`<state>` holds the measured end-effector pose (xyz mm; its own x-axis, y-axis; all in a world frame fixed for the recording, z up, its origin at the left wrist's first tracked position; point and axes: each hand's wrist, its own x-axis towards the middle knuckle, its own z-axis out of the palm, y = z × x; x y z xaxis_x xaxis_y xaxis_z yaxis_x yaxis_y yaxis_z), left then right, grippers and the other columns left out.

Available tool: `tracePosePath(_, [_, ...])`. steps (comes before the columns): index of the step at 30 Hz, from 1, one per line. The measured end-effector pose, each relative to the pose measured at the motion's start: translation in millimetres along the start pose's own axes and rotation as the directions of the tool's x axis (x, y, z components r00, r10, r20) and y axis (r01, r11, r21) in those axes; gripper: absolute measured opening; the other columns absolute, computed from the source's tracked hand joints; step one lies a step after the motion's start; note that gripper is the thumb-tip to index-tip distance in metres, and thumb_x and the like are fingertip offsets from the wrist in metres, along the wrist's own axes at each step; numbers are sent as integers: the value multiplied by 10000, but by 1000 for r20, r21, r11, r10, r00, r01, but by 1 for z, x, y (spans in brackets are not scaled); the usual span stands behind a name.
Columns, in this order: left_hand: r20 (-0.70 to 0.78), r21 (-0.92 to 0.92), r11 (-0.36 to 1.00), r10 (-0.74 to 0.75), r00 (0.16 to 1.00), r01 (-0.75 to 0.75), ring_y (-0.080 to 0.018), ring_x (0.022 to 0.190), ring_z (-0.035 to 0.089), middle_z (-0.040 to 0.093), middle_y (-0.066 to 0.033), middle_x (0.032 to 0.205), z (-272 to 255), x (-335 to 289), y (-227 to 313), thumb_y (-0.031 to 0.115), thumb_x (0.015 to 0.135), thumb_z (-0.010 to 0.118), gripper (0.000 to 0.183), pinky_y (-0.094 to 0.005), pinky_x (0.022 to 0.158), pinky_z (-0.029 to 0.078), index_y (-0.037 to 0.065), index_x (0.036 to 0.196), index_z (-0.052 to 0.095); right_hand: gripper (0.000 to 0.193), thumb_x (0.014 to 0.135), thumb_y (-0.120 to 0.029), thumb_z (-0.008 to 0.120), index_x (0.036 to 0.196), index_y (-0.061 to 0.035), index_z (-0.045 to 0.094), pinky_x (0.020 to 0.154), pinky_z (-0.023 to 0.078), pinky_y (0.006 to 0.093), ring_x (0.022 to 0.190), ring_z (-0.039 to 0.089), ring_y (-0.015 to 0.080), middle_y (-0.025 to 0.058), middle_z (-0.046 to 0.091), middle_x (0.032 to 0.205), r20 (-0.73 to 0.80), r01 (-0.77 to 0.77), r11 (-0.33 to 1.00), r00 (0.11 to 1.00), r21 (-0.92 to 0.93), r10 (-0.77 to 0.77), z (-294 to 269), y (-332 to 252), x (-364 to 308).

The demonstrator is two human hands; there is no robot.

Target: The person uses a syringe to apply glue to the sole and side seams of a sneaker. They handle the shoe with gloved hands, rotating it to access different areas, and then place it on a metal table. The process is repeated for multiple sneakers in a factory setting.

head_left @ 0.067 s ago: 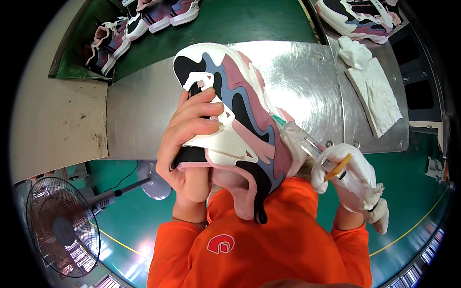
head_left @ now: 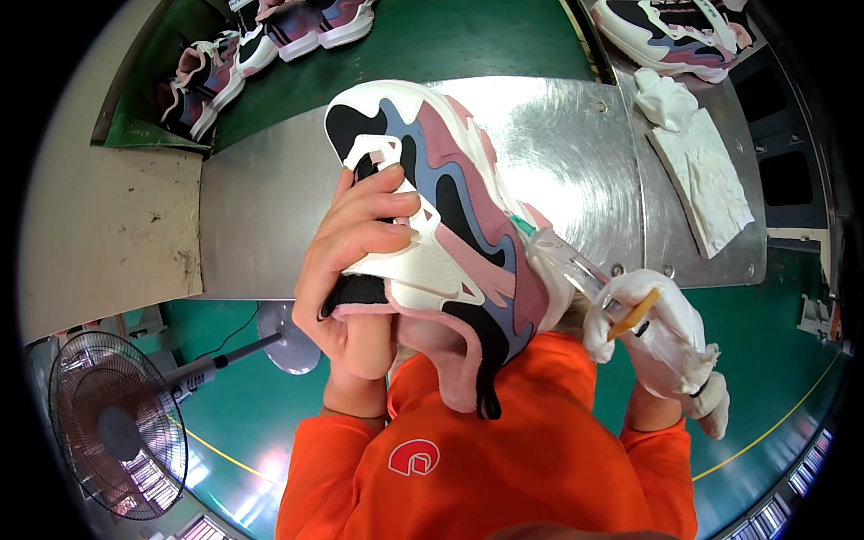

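A chunky sneaker [head_left: 463, 216] in white, black, blue and mauve is held up over the metal table's near edge, its toe pointing away and its pink-lined opening towards me. My left hand [head_left: 355, 243], bare, is closed round its upper, fingers over the white lacing part and thumb hidden. In my right hand [head_left: 652, 328], which wears a white glove, is a clear syringe [head_left: 569, 259] with a green tip and a yellowish plunger. Its tip meets the side of the shoe where the mauve upper joins the white sole. The glove's fingers are closed round the barrel.
Several similar sneakers [head_left: 216, 81] stand at the far left on a green belt [head_left: 450, 40]. Another sneaker [head_left: 670, 36] sits at the far right, above a crumpled white cloth [head_left: 666, 99] and a folded white pad [head_left: 706, 180]. A fan [head_left: 117, 423] stands at lower left.
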<state>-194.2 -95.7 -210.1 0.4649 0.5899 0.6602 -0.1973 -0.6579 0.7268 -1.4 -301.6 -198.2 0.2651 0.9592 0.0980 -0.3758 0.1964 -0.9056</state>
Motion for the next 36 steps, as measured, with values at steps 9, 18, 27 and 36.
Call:
tracePosePath(9, [-11,0,1000,6,1000,-6,-387,1142,668,729,-196,1050,1,1,1,191,935,538,226,-566,1140,359,0,966,655,657,902,-378,691,1339,72,495,718,457,313,824,615,237,224,616,1059,36,-101,993,994,60,99,-5,-4,-7])
tracePosePath(18, [-14,7,1000,-8,1000,9,-387,1141,668,728,-200,1057,1,-1,1,193,918,537,237,-569,1147,349,-3,973,658,909,724,-424,818,1400,74,471,742,417,299,873,572,201,221,637,1073,204,-149,967,973,205,107,-21,4,-6])
tracePosePath(27, [-3,5,1000,-8,1000,8,-394,1146,664,725,-202,1059,0,-1,-1,240,929,530,279,-574,1150,337,-3,987,655,1047,584,-427,872,1391,101,465,735,410,293,853,556,189,224,641,1085,120,-293,951,952,94,282,-25,0,-16])
tracePosePath(36, [13,11,1000,5,1000,-5,-398,1151,661,723,-205,1062,-4,-2,-2,263,933,524,301,-577,1151,335,-4,986,653,939,673,-508,865,1362,15,500,774,509,310,881,620,238,211,629,1050,-381,-264,963,897,-53,225,-8,-27,4])
